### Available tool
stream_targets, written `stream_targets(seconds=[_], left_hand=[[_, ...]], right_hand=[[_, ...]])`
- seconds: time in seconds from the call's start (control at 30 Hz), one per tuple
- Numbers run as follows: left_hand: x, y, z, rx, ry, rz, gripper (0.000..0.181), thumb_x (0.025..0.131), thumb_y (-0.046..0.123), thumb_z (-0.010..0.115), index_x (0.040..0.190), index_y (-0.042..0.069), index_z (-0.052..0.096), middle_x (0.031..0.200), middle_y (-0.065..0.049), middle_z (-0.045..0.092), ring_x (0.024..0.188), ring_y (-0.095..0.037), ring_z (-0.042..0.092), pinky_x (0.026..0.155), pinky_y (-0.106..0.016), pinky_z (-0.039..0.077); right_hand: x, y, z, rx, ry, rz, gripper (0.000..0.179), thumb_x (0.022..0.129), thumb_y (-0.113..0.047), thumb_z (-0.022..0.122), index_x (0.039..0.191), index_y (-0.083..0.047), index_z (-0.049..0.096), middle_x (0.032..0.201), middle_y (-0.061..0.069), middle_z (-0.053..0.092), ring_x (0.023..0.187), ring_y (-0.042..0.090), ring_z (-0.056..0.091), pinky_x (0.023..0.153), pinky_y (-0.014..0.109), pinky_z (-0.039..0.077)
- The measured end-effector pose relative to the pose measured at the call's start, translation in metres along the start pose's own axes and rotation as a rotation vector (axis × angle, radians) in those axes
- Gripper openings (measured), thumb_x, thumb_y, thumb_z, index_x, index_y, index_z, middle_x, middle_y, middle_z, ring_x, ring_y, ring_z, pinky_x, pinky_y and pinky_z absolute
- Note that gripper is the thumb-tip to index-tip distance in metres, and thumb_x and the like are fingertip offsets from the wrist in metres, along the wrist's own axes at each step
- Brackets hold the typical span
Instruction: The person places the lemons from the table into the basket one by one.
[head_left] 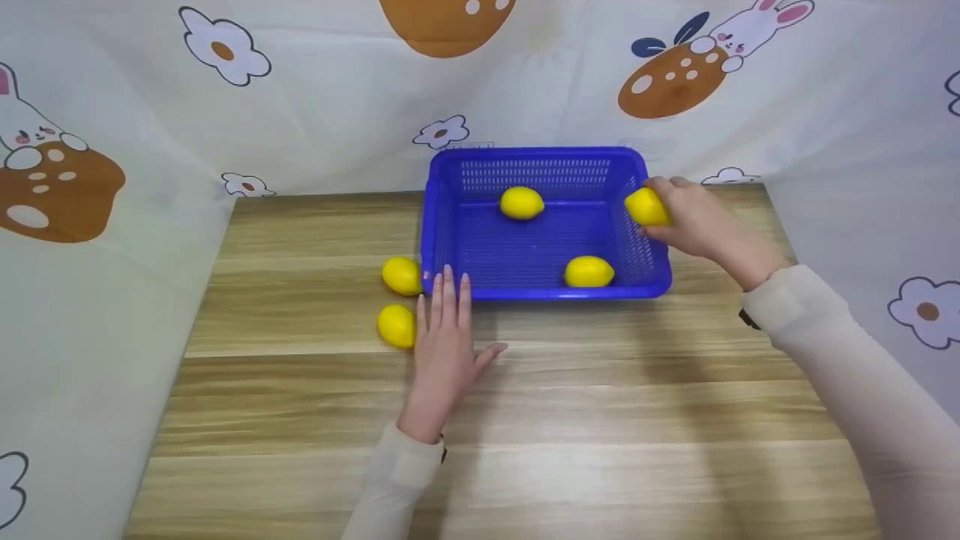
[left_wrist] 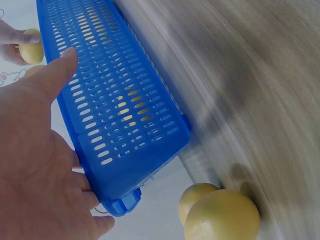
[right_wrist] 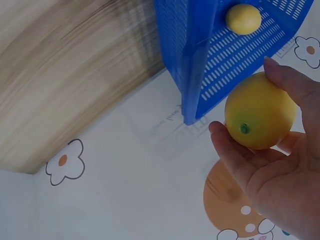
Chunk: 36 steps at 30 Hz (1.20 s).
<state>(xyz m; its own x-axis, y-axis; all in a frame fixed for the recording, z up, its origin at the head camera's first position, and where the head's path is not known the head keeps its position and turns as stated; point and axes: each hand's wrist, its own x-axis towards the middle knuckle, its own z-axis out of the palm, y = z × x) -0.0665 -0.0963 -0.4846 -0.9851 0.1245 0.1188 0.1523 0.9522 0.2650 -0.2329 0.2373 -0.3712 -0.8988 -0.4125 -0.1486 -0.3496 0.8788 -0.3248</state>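
My right hand point(head_left: 691, 217) grips a yellow lemon point(head_left: 646, 207) above the right rim of a blue plastic basket point(head_left: 555, 293). In the right wrist view the thumb and fingers wrap round this lemon point(right_wrist: 260, 111), its green stem end facing the camera. My left hand point(head_left: 444, 352) lies with straight fingers at the basket's front left corner, fingertips over the rim. Inside the basket are two lemons, one lemon point(head_left: 522, 203) toward the back and another lemon point(head_left: 589, 271) near the front wall. Left of the basket, a lemon point(head_left: 401, 275) and a second lemon point(head_left: 396, 326) lie by my left hand.
The basket stands toward the back of a wood-grain table point(head_left: 300, 420). A white cloth point(head_left: 337, 105) printed with rabbits and flowers hangs behind the table and along both sides. Slotted basket walls point(left_wrist: 120, 100) show up close in the left wrist view.
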Motion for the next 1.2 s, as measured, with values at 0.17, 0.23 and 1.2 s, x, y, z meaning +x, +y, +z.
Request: stream_targets(seconds=[0.17, 0.23, 1.2], left_hand=[[0.000, -0.001, 0.001, 0.002, 0.007, -0.002, 0.113, 0.087, 0.058, 0.081, 0.165, -0.002, 0.025, 0.173, -0.027, 0.016, 0.161, -0.041, 0.019, 0.130, -0.059, 0.019], [0.000, -0.001, 0.001, 0.002, 0.010, -0.003, 0.113, 0.087, 0.058, 0.081, 0.165, -0.002, 0.025, 0.173, -0.027, 0.017, 0.161, -0.041, 0.019, 0.130, -0.059, 0.019], [0.001, -0.002, 0.001, 0.020, 0.008, 0.007, 0.112, 0.088, 0.059, 0.079, 0.165, -0.002, 0.025, 0.173, -0.028, 0.017, 0.161, -0.041, 0.020, 0.130, -0.059, 0.019]], right_hand=[[0.007, -0.005, -0.001, -0.002, -0.012, -0.005, 0.063, 0.098, -0.016, 0.074, 0.148, 0.010, 0.044, 0.124, 0.034, 0.059, 0.102, 0.046, 0.061, 0.093, 0.060, 0.056], [0.009, -0.008, -0.001, -0.002, -0.015, -0.011, 0.063, 0.098, -0.016, 0.074, 0.147, 0.010, 0.044, 0.125, 0.034, 0.059, 0.103, 0.046, 0.061, 0.094, 0.060, 0.056], [0.046, -0.015, -0.006, 0.019, -0.033, -0.046, 0.063, 0.097, -0.018, 0.075, 0.145, 0.011, 0.046, 0.126, 0.033, 0.061, 0.108, 0.046, 0.059, 0.100, 0.060, 0.053]])
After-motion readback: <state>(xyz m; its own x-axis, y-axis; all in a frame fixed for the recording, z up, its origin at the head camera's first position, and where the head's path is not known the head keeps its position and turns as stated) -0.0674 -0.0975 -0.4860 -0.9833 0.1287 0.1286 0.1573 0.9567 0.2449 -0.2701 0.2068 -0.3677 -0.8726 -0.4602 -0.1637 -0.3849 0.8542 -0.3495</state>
